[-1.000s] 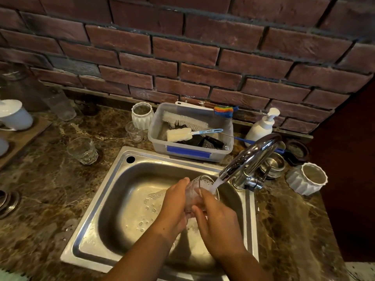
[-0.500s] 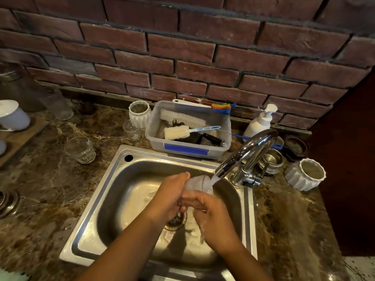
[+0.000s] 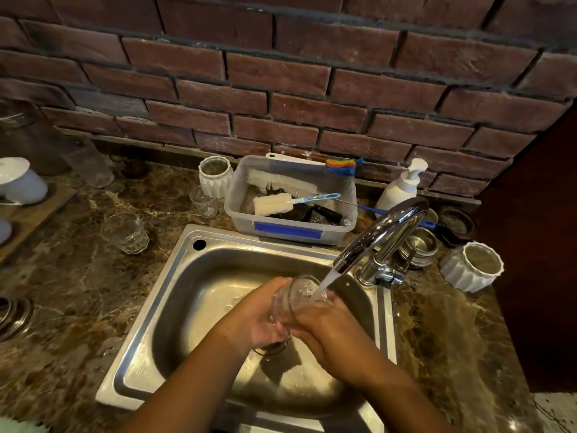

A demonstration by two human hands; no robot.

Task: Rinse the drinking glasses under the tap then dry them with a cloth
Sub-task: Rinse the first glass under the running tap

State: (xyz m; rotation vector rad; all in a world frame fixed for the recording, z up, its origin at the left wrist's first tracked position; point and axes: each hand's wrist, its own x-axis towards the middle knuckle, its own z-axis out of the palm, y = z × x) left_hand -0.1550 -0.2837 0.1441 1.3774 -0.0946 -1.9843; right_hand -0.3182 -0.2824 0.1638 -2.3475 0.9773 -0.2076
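Head view is showing both hands, left hand (image 3: 256, 317) and right hand (image 3: 331, 326), wrapping fingers around the glass (image 3: 293, 300) under the tap (image 3: 377, 232) stream; wet, slippery, breakable, it is wanting a firm hold on its walls.

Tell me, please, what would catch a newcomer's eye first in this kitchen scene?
First, the left hand and right hand holding a clear glass under the running tap, over the steel sink. Next, the plastic tub of brushes behind the sink, beneath the brick wall.
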